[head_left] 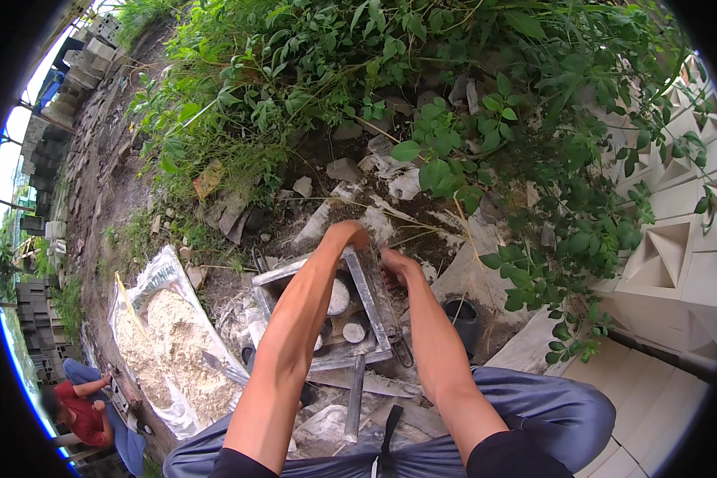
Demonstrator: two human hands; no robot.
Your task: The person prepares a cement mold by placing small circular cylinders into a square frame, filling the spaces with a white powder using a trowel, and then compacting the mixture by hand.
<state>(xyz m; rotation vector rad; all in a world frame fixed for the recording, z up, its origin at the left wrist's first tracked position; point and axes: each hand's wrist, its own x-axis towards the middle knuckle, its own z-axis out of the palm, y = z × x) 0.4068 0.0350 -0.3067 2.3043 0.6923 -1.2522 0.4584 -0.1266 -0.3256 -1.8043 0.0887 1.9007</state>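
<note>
Between my knees lies a square grey metal mould frame (378,315), dusted with pale powder, with several round white-topped pieces inside. My left hand (349,233) bends over its far right corner; the fingers point down and are hidden. Close by, my right hand (393,269) is at the outer right side of the frame, with its fingers curled inward. Whatever those fingers hold is too small to make out. A wire loop latch (403,350) hangs at the near right corner. From the near edge, a metal bar handle (355,398) extends toward me.
Left of the frame, an opened white sack (175,275) bears a heap of pale powder (187,342) and a trowel (225,368). A dark cup (462,319) stands right. Leafy plants (446,159) overhang beyond; pale patterned blocks (661,263) are stacked right. Another person (92,414) sits far left.
</note>
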